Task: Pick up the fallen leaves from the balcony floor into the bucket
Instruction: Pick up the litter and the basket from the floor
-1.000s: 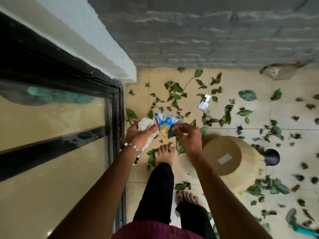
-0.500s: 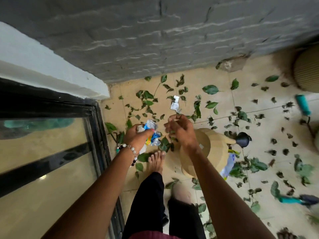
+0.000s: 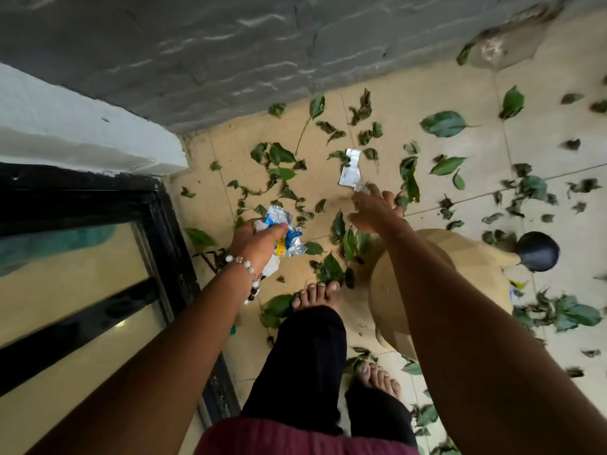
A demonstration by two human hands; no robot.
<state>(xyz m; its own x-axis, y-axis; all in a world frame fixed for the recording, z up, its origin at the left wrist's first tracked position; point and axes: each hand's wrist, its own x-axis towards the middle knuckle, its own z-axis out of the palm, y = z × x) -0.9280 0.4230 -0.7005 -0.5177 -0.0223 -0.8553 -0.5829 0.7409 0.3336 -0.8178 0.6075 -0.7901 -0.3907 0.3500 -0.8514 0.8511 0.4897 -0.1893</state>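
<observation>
The left hand (image 3: 259,239) is gripping crumpled wrappers (image 3: 284,236); the right hand (image 3: 377,213) is reaching with fingers spread, maybe touching a foil scrap (image 3: 350,172) among the leaves (image 3: 279,156)

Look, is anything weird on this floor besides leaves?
Yes. The bucket sits bottom-up, so nothing can go in yet. Wrappers mix with the leaves: the left hand grips a crumpled bunch, and a silver one lies by the right hand.

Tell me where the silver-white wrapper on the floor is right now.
In the head view, the silver-white wrapper lies on the tiles above centre, among leaves, just beyond the fingertips of the reaching right hand.
</observation>
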